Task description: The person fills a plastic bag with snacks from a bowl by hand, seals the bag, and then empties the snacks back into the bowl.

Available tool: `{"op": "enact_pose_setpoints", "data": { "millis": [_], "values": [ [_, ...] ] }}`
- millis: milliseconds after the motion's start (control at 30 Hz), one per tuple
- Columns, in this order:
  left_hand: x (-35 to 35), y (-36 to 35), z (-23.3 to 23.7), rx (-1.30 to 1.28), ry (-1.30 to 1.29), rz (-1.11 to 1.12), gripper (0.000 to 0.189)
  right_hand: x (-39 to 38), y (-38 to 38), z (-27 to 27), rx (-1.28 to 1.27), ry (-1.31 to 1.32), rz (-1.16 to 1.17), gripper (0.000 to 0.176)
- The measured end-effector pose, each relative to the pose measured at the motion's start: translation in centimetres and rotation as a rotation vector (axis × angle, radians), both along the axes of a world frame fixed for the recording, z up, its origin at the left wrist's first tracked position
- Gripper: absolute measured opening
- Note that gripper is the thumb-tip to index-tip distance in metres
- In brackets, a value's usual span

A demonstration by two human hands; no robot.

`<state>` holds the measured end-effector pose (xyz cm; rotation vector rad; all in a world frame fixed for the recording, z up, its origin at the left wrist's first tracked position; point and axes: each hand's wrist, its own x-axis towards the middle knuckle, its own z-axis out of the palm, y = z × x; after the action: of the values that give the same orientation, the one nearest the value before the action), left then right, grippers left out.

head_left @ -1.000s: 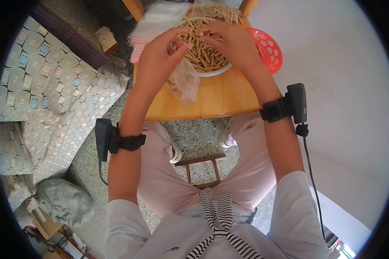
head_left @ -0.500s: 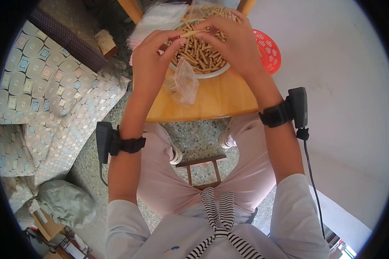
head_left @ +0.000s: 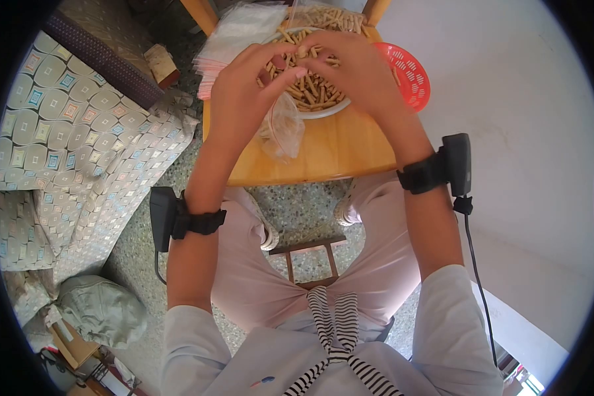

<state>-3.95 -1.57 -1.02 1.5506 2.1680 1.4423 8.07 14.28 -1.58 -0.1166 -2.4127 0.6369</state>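
Observation:
Over a white bowl (head_left: 325, 113) heaped with short tan-brown sticks (head_left: 315, 92), my two hands meet at the fingertips. My left hand (head_left: 247, 79) is curled, its fingertips close to a small tan piece (head_left: 302, 51). My right hand (head_left: 351, 63) pinches that piece between thumb and fingers; most of it is hidden. Below my left hand, a crumpled clear zip bag (head_left: 285, 132) rests against the bowl on the wooden chair seat (head_left: 336, 148).
Flat clear bags with red edges (head_left: 234, 36) lie at the seat's back left. A filled clear bag (head_left: 330, 16) is behind the bowl. A red perforated basket (head_left: 412, 76) stands at the right. Patterned cloth (head_left: 79, 125) hangs at the left.
My left hand has shifted right, closer to my right hand. The tan stick, seen lengthwise between both hands before, now shows only as a small end at the fingertips.

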Motion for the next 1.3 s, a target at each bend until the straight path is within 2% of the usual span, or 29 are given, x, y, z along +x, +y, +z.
{"op": "enact_pose_setpoints", "data": {
  "millis": [33,67,200,233,300,367,467,567,667,767,900,1000,1067,1100,1167,1200,1233,1267,1300],
  "values": [
    [-0.1,-0.1,-0.1,0.0,0.0,0.001,0.035,0.5,0.2,0.4,-0.103,-0.054,-0.047,0.02],
    [-0.1,-0.3,-0.3,-0.105,0.035,0.026,0.039,1.0,0.4,0.6,-0.207,-0.107,-0.091,0.021],
    [-0.1,-1.0,-0.6,-0.348,0.021,-0.001,0.049,1.9,1.4,0.7,-0.165,-0.151,-0.129,0.023],
    [-0.3,-1.1,-0.9,-0.347,0.021,-0.002,0.049,2.0,1.4,0.8,-0.126,-0.162,-0.075,0.023],
    [-0.8,-1.1,-1.4,-0.273,-0.154,-0.099,0.049,2.3,1.2,0.9,-0.087,-0.175,-0.024,0.024],
    [-1.3,-0.9,-1.7,-0.248,-0.197,-0.102,0.048,2.5,0.6,1.1,-0.172,-0.288,0.13,0.023],
    [-1.7,-0.8,-2.0,-0.221,-0.283,-0.089,0.047,2.7,0.0,1.6,-0.32,-0.438,0.159,0.024],
    [-1.6,-0.3,-1.8,-0.199,-0.383,-0.09,0.046,2.1,-0.7,0.6,-0.195,-0.361,0.261,0.021],
    [-1.4,-0.4,-1.5,-0.191,-0.473,-0.077,0.045,1.4,-2.1,0.1,-0.075,-0.331,0.252,0.021],
    [-1.5,-0.2,-0.9,-0.143,-0.557,-0.052,0.044,0.6,-3.4,-0.4,-0.111,-0.297,0.279,0.023],
    [-1.9,-0.5,-0.9,-0.106,-0.632,-0.018,0.043,0.0,-4.4,-0.2,-0.186,-0.333,0.223,0.029],
    [-2.2,-0.5,-1.2,-0.137,-0.545,0.042,0.04,0.0,-3.7,0.3,-0.175,-0.344,0.173,0.023],
    [-2.0,-0.4,-1.6,-0.116,-0.544,0.048,0.038,0.2,-2.5,1.1,-0.282,-0.235,0.025,0.026],
    [-1.9,-0.3,-1.7,-0.097,-0.544,0.052,0.035,0.3,-1.8,1.1,-0.28,-0.235,0.03,0.026],
    [-1.6,-0.2,-1.7,-0.123,-0.485,0.055,0.033,0.8,-0.4,0.3,-0.162,-0.266,-0.147,0.024],
    [-1.5,-0.2,-1.7,-0.15,-0.428,0.052,0.031,1.4,0.4,-0.8,-0.163,-0.265,-0.142,0.024],
    [-1.5,-0.2,-1.9,-0.151,-0.427,0.056,0.031,2.0,0.9,-1.9,-0.051,-0.317,-0.186,0.028],
    [-1.5,-0.1,-2.2,-0.118,-0.406,-0.019,0.03,2.4,1.5,-3.1,0.062,-0.369,-0.233,0.035],
    [-1.3,0.1,-2.1,-0.085,-0.386,-0.095,0.029,2.2,1.3,-3.1,0.062,-0.37,-0.232,0.035]
  ]
}}
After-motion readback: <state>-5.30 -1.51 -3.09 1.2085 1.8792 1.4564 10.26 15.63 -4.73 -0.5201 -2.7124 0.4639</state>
